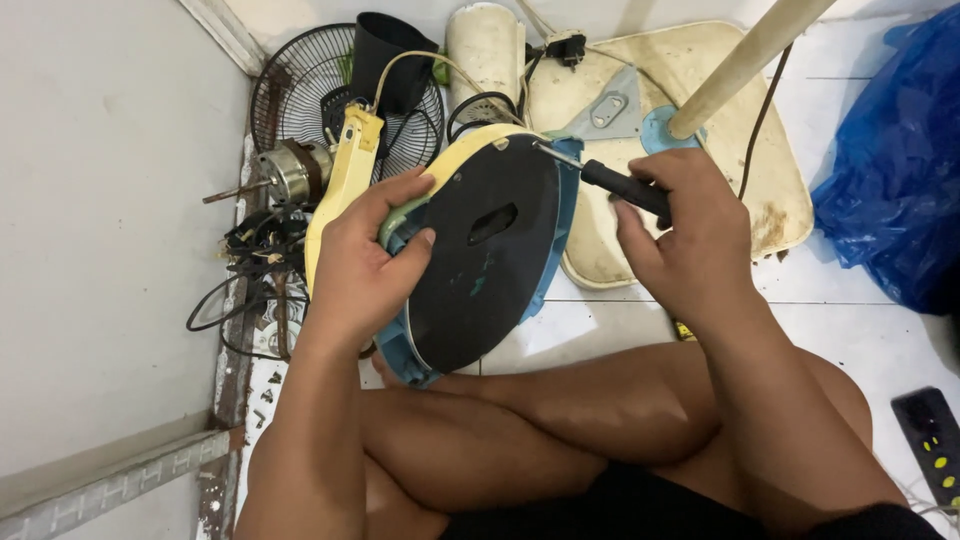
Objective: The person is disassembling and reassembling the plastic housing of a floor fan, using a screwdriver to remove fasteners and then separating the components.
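- At left centre I see tangled black cables (250, 262) and a bare motor (285, 172); their far ends are hard to make out
- My left hand (365, 265) curls round the edge of the fan base (480, 255) at frame centre, thumb pressed on its dark oval underside
- The base is tilted up: black plate, blue rim, yellow shell, its lower end hidden behind my legs
- My right hand (690, 235) is clenched on a black-handled screwdriver (600, 178), tip at the plate's upper edge
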